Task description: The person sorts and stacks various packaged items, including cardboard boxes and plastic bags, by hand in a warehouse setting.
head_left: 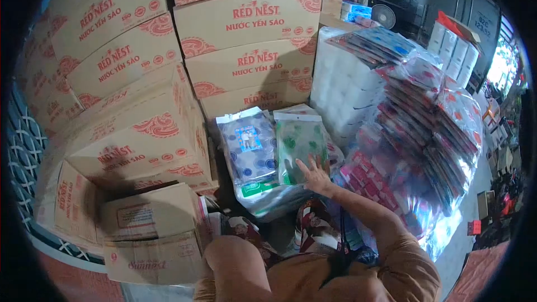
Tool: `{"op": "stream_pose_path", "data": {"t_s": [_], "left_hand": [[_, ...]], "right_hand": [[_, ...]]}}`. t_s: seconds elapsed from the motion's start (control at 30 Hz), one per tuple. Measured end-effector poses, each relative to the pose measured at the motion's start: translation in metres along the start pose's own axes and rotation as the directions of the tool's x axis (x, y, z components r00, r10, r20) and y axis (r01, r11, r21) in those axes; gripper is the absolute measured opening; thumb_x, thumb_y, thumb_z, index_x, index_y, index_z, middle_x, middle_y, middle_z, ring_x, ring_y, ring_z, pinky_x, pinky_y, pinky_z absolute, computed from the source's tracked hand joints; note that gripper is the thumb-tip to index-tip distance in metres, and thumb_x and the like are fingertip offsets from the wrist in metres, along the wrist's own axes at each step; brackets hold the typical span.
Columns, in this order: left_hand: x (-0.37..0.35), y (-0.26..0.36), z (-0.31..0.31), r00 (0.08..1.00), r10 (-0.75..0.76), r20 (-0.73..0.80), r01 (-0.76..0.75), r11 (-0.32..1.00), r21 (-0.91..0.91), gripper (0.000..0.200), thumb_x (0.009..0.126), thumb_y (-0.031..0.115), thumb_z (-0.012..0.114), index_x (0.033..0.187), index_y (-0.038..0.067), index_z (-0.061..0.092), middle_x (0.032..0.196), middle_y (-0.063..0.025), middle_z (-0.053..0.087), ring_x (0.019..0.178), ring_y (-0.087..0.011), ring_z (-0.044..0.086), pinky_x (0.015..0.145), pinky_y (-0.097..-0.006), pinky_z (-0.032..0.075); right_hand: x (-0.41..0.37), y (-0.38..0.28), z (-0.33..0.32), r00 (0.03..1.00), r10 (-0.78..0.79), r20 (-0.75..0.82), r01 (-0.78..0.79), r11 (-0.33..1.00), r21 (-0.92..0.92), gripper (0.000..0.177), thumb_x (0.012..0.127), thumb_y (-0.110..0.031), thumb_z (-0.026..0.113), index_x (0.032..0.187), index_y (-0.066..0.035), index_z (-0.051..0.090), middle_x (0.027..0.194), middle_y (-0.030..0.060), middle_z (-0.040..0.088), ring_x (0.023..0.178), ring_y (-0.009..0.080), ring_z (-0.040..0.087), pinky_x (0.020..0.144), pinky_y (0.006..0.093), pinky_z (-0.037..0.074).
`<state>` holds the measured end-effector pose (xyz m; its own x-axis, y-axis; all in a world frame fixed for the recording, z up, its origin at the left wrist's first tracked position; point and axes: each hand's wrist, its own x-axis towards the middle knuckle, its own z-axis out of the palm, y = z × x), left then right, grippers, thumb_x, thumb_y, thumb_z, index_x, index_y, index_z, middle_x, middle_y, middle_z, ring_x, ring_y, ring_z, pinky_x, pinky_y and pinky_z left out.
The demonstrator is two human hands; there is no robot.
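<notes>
My right hand [314,174] lies with fingers spread on the lower part of a clear plastic packet with green patterns [302,142]. Just left of that packet is another one, white with blue circles and a small blue picture label [248,138]. Both rest side by side on a white, plastic-wrapped bundle with a green print [258,197]. My left hand does not show; a bent bare limb [235,263] fills the bottom of the view.
Red Nest cartons [254,14] are stacked high behind and to the left. An opened Sunnest carton [154,260] stands at lower left. On the right, a tall pile of plastic-wrapped packets [425,117] leans beside white wrapped rolls [344,78]. A fan [383,16] is farther back.
</notes>
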<state>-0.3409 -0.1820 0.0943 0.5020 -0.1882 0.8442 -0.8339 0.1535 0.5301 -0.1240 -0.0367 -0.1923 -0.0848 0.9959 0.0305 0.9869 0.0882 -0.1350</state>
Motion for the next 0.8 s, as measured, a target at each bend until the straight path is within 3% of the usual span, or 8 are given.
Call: {"op": "stream_pose_path", "data": {"t_s": [0.17, 0.27, 0.33, 0.43, 0.57, 0.67, 0.77, 0.8], "left_hand": [[-0.003, 0.001, 0.003, 0.999, 0.036, 0.022, -0.036, 0.999, 0.023, 0.041, 0.086, 0.027, 0.032, 0.115, -0.002, 0.040, 0.105, -0.0188, 0.049, 0.094, -0.0261, 0.049, 0.083, -0.0359, 0.037], [-0.005, 0.003, 0.003, 0.997, 0.061, 0.035, -0.062, 0.998, 0.025, 0.041, 0.086, 0.026, 0.032, 0.114, -0.002, 0.040, 0.104, -0.0188, 0.049, 0.093, -0.0262, 0.049, 0.083, -0.0360, 0.037], [-0.004, 0.004, 0.004, 0.996, 0.071, 0.045, -0.073, 0.997, 0.041, 0.040, 0.086, 0.025, 0.033, 0.114, -0.002, 0.040, 0.103, -0.0188, 0.049, 0.093, -0.0262, 0.049, 0.083, -0.0362, 0.037], [-0.006, 0.007, 0.004, 0.993, 0.096, 0.063, -0.099, 0.993, 0.057, 0.039, 0.086, 0.025, 0.033, 0.114, -0.002, 0.040, 0.102, -0.0188, 0.049, 0.092, -0.0263, 0.049, 0.083, -0.0363, 0.037], [-0.012, 0.019, -0.001, 0.988, 0.130, 0.079, -0.136, 0.987, 0.086, 0.039, 0.085, 0.024, 0.034, 0.113, -0.002, 0.040, 0.101, -0.0188, 0.050, 0.091, -0.0263, 0.049, 0.083, -0.0365, 0.037], [-0.018, 0.024, -0.009, 0.986, 0.146, 0.077, -0.153, 0.984, 0.095, 0.038, 0.085, 0.023, 0.035, 0.113, -0.002, 0.040, 0.100, -0.0187, 0.050, 0.090, -0.0264, 0.050, 0.082, -0.0367, 0.037], [-0.021, 0.007, -0.013, 0.999, 0.042, 0.029, -0.043, 0.997, 0.060, 0.037, 0.085, 0.022, 0.035, 0.113, -0.002, 0.040, 0.100, -0.0187, 0.050, 0.090, -0.0264, 0.050, 0.082, -0.0368, 0.037], [-0.019, -0.005, -0.013, 1.000, -0.023, 0.005, 0.023, 0.999, 0.028, 0.037, 0.085, 0.022, 0.035, 0.113, -0.002, 0.040, 0.099, -0.0187, 0.050, 0.089, -0.0264, 0.050, 0.082, -0.0369, 0.037]], "right_hand": [[-0.006, -0.004, 0.001, 1.000, -0.003, 0.006, 0.004, 0.999, -0.048, 0.084, 0.065, -0.024, 0.067, 0.132, -0.025, 0.015, 0.134, 0.0214, 0.014, 0.123, 0.0457, 0.008, 0.093, 0.0633, 0.008], [-0.014, -0.004, 0.006, 1.000, -0.006, -0.004, 0.006, 0.999, -0.045, 0.089, 0.062, -0.019, 0.069, 0.133, -0.024, 0.016, 0.134, 0.0215, 0.016, 0.120, 0.0465, 0.015, 0.092, 0.0597, 0.012], [-0.010, 0.004, 0.016, 0.983, -0.051, -0.175, 0.012, 0.976, -0.218, 0.075, 0.069, -0.020, 0.061, 0.132, -0.022, 0.020, 0.131, 0.0220, 0.023, 0.117, 0.0451, 0.022, 0.090, 0.0584, 0.017], [0.001, 0.017, 0.030, 0.974, -0.027, -0.223, -0.027, 0.971, -0.236, 0.060, 0.076, -0.022, 0.051, 0.130, -0.020, 0.024, 0.125, 0.0227, 0.031, 0.113, 0.0442, 0.028, 0.090, 0.0557, 0.020], [-0.001, 0.023, 0.035, 0.946, -0.058, -0.318, -0.017, 0.974, -0.227, 0.052, 0.078, -0.023, 0.045, 0.127, -0.019, 0.030, 0.115, 0.0211, 0.040, 0.109, 0.0413, 0.034, 0.088, 0.0540, 0.024], [0.005, 0.030, 0.043, 0.952, -0.062, -0.300, 0.044, 0.997, -0.069, 0.047, 0.076, -0.017, 0.044, 0.122, -0.017, 0.036, 0.108, 0.0189, 0.044, 0.104, 0.0385, 0.039, 0.083, 0.0531, 0.028], [0.003, 0.032, 0.033, 0.971, -0.059, -0.230, 0.040, 0.995, -0.088, 0.042, 0.076, -0.014, 0.043, 0.118, -0.014, 0.040, 0.104, 0.0167, 0.046, 0.101, 0.0361, 0.042, 0.080, 0.0517, 0.031], [0.005, 0.031, 0.029, 0.981, -0.041, -0.190, 0.037, 0.999, -0.022, 0.048, 0.072, -0.010, 0.045, 0.120, -0.014, 0.037, 0.106, 0.0156, 0.044, 0.103, 0.0346, 0.041, 0.081, 0.0515, 0.031]]}}
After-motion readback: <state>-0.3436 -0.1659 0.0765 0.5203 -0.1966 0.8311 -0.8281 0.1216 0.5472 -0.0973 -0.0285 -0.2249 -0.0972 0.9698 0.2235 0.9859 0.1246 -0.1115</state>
